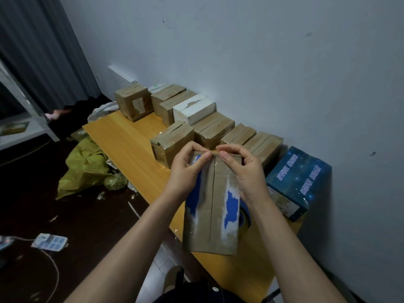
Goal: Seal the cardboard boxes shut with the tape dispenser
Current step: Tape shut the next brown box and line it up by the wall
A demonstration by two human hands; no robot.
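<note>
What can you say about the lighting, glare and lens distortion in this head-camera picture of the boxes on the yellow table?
Head view: dim, bluish light, the floor nearly black; head view: small glints on the tape-wrapped box beyond the held box; head view: the curtain leans, likely wide-angle stretch; head view: label print on the blue box is too soft to read.

A brown cardboard box with torn blue-and-white patches lies lengthwise over the bench, flaps closed along a centre seam. Beyond it, more brown boxes sit in rows by the wall.
</note>
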